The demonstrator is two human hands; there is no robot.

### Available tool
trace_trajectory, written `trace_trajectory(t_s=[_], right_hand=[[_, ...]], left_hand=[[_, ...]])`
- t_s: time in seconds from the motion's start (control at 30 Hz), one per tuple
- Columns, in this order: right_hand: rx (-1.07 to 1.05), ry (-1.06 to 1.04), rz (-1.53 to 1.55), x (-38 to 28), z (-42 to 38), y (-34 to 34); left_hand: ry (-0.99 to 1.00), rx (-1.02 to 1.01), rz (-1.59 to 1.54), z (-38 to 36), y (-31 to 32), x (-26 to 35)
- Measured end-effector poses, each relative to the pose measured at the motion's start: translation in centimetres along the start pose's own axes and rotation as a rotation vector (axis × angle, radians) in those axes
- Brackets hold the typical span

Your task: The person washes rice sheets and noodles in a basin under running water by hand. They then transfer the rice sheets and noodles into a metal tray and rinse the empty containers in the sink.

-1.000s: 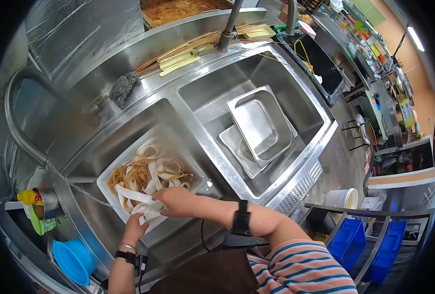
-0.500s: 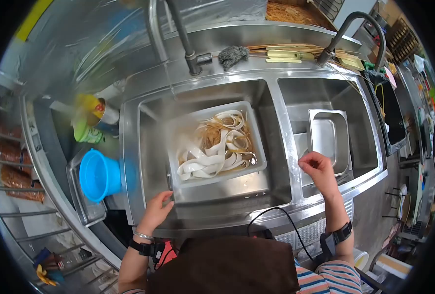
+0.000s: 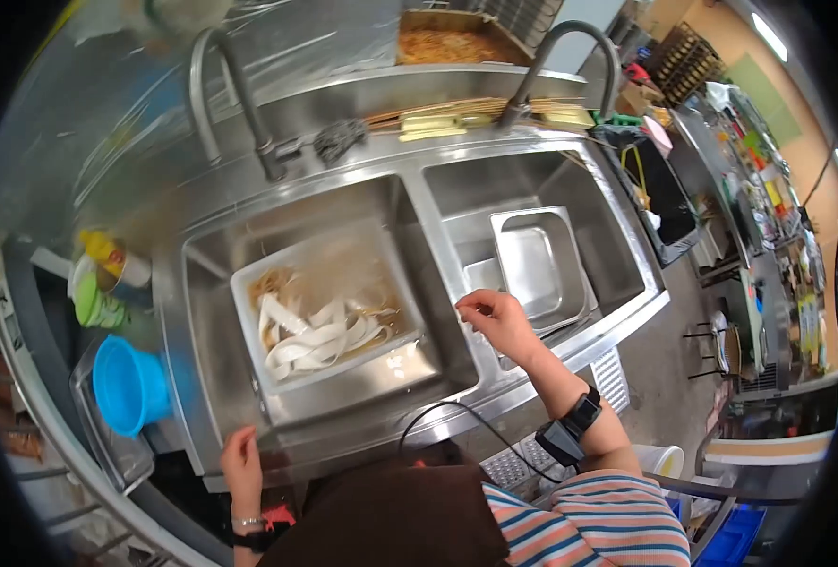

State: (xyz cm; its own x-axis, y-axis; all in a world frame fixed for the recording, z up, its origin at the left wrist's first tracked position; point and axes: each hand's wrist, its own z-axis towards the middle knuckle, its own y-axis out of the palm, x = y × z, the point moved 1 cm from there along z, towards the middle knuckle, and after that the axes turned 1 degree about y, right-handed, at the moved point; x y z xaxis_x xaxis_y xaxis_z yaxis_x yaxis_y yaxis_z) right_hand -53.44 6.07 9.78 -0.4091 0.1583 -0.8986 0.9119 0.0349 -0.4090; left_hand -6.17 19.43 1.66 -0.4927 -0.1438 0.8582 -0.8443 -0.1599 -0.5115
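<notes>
- Within the left basin (image 3: pixel 209 331), a white tub (image 3: pixel 251 331) is sitting clear of the front edge; its long axis is running side to side, roughly along that edge, with the right end angling toward the back.
- Toward the tub's front side, pale strips (image 3: pixel 320 342) are lying in loose, overlapping loops, while brown strands (image 3: pixel 270 283) are showing at the back-left corner; a blur is hiding much of the rest.
- By the left basin's front-left corner, my left hand (image 3: pixel 240 460) is hanging half open, fingers loosely bent, and I am seeing nothing in it; from there the strips are lying ahead and to the right.
- Over the divider (image 3: pixel 445 269), toward its front end, my right hand (image 3: pixel 497 319) is hovering partly open with curled fingers, and I am seeing nothing in its grip; its fingertips are facing left, toward the strips.
- Just beyond that hand, a steel pan (image 3: pixel 532 269) is resting in the right basin (image 3: pixel 617 255).
- Both hands are standing apart from the tub; which one is lying nearer the strips, I am not managing to tell.
</notes>
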Motion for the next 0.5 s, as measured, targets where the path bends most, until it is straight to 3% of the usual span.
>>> trace_trajectory(t_s=[0.17,0.23,0.33,0.4,0.47,0.5], right_hand=[[0.228,0.171,-0.192,13.0,4.0,-7.6],[0.185,0.38,-0.528,17.0,6.0,-9.3],[0.208,0.406,-0.723,20.4,7.6,-8.8],[0.102,0.584,-0.717,22.1,8.9,-7.7],[0.058,0.599,-0.742,25.2,9.5,-6.4],[0.046,0.544,-0.784,30.3,9.9,-6.2]], left_hand=[[-0.044,0.023,0.053,-0.6,0.1,2.4],[-0.058,0.044,0.068,-0.5,0.3,2.2],[-0.107,0.068,0.071,-0.2,0.0,3.0],[-0.112,0.085,0.068,-0.2,-0.3,3.3],[-0.151,0.127,0.039,-0.4,-1.2,2.6],[-0.155,0.146,0.065,-0.7,-1.6,1.9]])
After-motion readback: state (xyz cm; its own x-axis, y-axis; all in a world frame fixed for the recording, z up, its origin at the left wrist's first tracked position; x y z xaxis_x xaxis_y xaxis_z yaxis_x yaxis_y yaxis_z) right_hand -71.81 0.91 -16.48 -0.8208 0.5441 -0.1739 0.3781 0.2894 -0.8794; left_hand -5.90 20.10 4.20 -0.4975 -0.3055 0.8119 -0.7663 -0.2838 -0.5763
